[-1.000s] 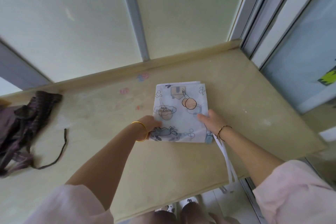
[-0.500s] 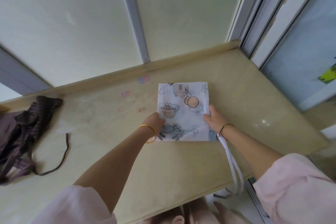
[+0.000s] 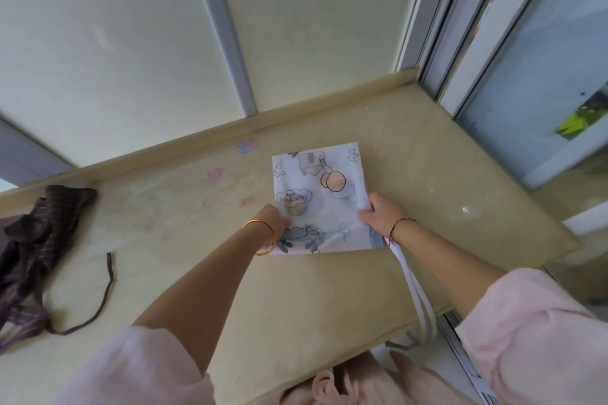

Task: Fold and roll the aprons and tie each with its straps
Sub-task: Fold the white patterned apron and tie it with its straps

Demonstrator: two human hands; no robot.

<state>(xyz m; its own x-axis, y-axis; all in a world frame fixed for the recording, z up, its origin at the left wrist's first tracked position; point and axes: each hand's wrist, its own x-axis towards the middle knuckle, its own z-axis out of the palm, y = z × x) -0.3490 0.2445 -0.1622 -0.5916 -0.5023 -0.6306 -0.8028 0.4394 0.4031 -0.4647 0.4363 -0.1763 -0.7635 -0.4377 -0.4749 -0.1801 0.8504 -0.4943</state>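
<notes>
Well left of the folded white cartoon-print apron (image 3: 317, 200) on the beige counter (image 3: 184, 273) lies a crumpled dark striped apron (image 3: 39, 240). Uneven pulling would likely skew the folded layers. The left hand (image 3: 274, 222) pinches its left edge with curled fingers, the right hand (image 3: 378, 212) clamps its right edge, and the white straps (image 3: 418, 293) dangle off its lower right.

Soft even daylight, faint shadows, wide-angle bending at edges, slight blur.

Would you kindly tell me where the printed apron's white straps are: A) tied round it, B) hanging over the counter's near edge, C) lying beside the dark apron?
B: the white straps run from the printed apron past the right hand and drop off the counter.
</notes>
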